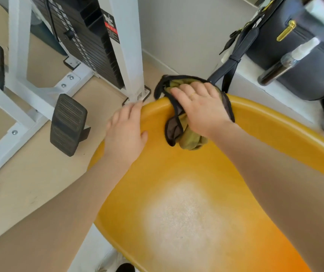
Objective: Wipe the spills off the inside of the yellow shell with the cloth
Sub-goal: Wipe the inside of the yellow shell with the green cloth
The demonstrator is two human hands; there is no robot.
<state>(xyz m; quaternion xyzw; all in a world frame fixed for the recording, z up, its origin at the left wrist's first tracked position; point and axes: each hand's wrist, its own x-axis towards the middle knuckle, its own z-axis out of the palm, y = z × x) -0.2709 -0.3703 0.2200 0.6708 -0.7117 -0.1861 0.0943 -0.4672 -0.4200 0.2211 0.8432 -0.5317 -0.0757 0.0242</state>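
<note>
The yellow shell [186,173] fills the lower right, its curved rim running from the left up past the middle. A pale worn patch lies in its bottom. My right hand [200,107] presses an olive cloth with a dark border [188,140] over the far rim, fingers spread flat on it. Part of the cloth hangs down inside the shell and part drapes over the outside. My left hand [126,128] grips the left rim, thumb inside the shell and fingers curled over the outer edge.
A white weight machine frame [129,55] with a black weight stack [86,36] and a black foot pedal [68,124] stands on the beige floor at left. A dark bag [298,46] with straps and a dark bottle [275,71] sit on a white ledge at right.
</note>
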